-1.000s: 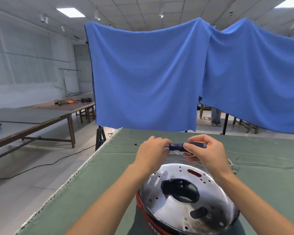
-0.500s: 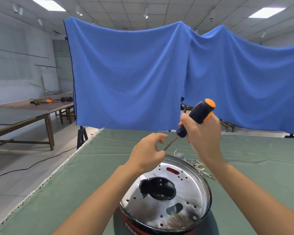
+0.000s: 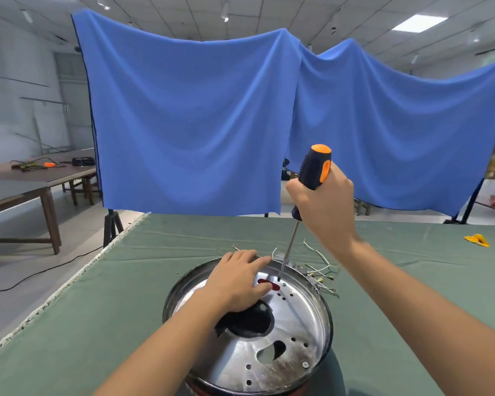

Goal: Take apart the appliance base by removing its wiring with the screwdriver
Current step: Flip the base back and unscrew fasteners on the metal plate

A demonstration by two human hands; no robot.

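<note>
Loose thin wires [image 3: 320, 270] on green-clothed desk [image 3: 126, 295], just beyond left hand [image 3: 237, 281]. Left hand flat, fingers straight, on round shiny metal appliance base [image 3: 269, 352]. Right hand [image 3: 326, 207] grips black-orange screwdriver [image 3: 312, 172], tip at base.

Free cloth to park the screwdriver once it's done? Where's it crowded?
Bare green cloth left of the appliance base, up to the table's edge; more on the right, between the right hand forearm and the yellow item. Crowded: loose wires behind the base's far rim.

Appliance base [image 3: 295, 324] was polished, glossy metal, scorched dull near one edge. Screwdriver [image 3: 315, 167] had matt ribbed plastic handle, bright steel shaft. Desk [image 3: 112, 295] wore matt green cloth.
</note>
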